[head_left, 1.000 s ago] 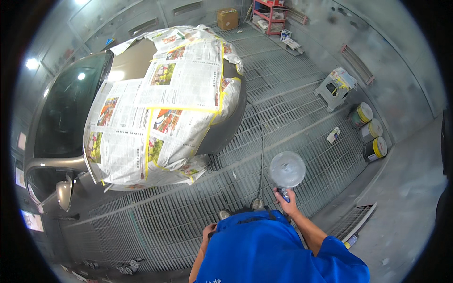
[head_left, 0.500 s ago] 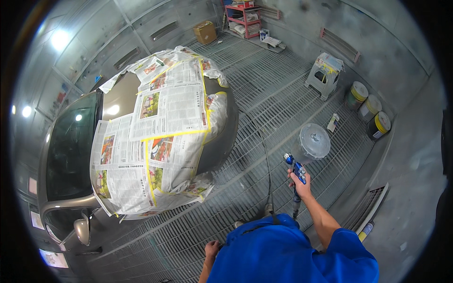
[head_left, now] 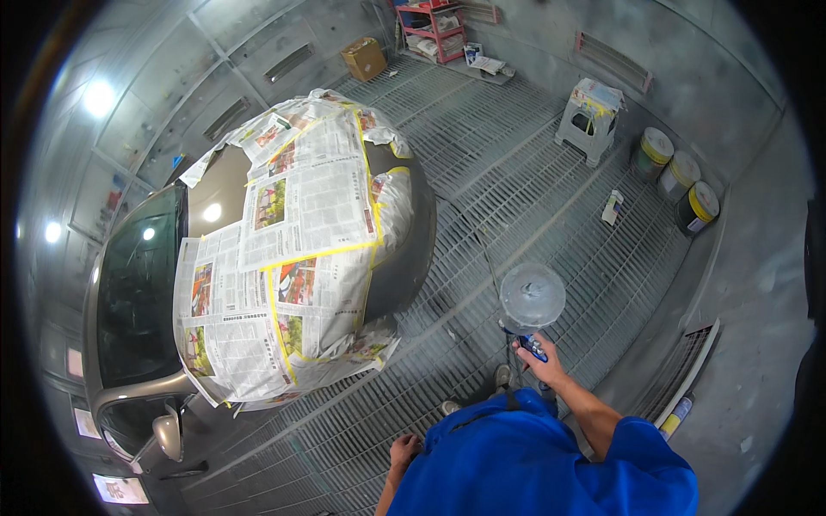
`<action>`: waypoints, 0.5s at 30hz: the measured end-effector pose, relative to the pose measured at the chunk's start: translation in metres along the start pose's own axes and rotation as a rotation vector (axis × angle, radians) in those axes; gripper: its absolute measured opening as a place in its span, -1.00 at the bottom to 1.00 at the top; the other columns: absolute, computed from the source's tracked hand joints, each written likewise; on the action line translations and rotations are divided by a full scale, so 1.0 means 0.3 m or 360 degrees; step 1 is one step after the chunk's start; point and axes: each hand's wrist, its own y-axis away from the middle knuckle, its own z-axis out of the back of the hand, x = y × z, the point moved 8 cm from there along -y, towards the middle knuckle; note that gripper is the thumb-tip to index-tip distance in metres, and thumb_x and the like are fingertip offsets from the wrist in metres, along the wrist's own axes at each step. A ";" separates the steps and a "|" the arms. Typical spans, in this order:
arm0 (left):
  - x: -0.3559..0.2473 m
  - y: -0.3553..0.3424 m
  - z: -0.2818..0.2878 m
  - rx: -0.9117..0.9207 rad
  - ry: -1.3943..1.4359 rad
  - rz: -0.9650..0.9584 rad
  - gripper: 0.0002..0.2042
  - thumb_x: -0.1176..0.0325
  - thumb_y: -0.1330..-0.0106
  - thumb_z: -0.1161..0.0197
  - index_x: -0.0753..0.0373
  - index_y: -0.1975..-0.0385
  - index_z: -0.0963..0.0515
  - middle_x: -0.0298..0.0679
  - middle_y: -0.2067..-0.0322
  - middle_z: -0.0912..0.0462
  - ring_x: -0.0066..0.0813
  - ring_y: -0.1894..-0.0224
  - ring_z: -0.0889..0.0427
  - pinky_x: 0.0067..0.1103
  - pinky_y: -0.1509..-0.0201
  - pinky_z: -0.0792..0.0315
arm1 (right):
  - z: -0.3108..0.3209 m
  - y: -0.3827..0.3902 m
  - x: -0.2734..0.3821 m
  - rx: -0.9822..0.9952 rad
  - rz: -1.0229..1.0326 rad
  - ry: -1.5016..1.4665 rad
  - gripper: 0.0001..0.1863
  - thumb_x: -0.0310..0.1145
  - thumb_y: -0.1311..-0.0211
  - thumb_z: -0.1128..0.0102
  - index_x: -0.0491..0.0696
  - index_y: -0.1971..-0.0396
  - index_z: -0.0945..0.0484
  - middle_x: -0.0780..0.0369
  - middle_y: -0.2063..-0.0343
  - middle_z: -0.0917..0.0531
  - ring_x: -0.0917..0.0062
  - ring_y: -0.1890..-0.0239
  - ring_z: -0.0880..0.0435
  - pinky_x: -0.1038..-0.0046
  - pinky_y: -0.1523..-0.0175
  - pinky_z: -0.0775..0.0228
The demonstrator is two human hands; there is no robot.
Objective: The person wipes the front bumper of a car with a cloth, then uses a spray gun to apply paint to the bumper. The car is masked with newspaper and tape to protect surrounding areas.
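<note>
My right hand [head_left: 542, 365] is wrapped round the handle of a blue spray gun [head_left: 532, 346] in front of my waist. The gun's round, translucent cup [head_left: 533, 297] stands on top and hides much of the gun's front. At my left side, my left hand [head_left: 404, 450] hangs low with its fingers curled in and nothing visible in it. To the left stands a car [head_left: 404, 249], its front end largely covered with newspaper sheets [head_left: 318, 206] edged with yellow masking tape [head_left: 323, 255]. The gun is apart from the car.
A dark hose [head_left: 483, 245] lies across the grated floor [head_left: 482, 146]. Stained stool [head_left: 591, 120], paint buckets [head_left: 697, 209] and a small carton [head_left: 613, 207] stand or lie at right. Further off are a cardboard box [head_left: 363, 59] and pink shelf [head_left: 434, 30]. A can [head_left: 677, 417] lies by the wall.
My right hand has brought the spray gun left and closer to my body, and its cup now covers the gun's front. My left hand still hangs at my side. The view has shifted slightly.
</note>
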 end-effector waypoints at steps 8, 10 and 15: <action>0.070 0.003 0.003 -0.0049 -0.0133 0.0016 -0.62 0.05 -0.34 -0.19 0.23 0.13 -0.69 -0.20 0.24 -0.76 -0.33 0.15 -0.73 -0.43 0.02 -0.53 | -0.009 -0.009 0.018 0.0087 0.0139 0.0255 -0.79 -0.37 -0.27 -0.27 -0.12 0.14 -0.60 0.27 0.40 -0.63 0.69 0.54 -0.56 0.57 0.44 -0.40; 0.065 -0.004 -0.015 -0.0044 -0.0161 -0.0022 -0.62 0.04 -0.34 -0.20 0.23 0.12 -0.69 -0.20 0.24 -0.76 -0.33 0.14 -0.72 -0.43 0.02 -0.53 | -0.006 -0.019 0.025 0.0048 0.0138 0.0223 -0.79 -0.37 -0.27 -0.27 -0.12 0.15 -0.60 0.29 0.41 -0.62 0.68 0.54 -0.56 0.57 0.45 -0.40; 0.051 -0.015 -0.051 -0.0089 -0.0138 0.0050 -0.60 0.01 -0.35 -0.21 0.23 0.10 -0.68 -0.21 0.24 -0.76 -0.35 0.16 -0.73 -0.44 0.04 -0.54 | 0.012 -0.055 0.031 0.0005 0.0077 0.0179 -0.75 -0.37 -0.26 -0.27 -0.15 0.10 -0.57 0.26 0.29 -0.71 0.70 0.51 -0.58 0.58 0.44 -0.47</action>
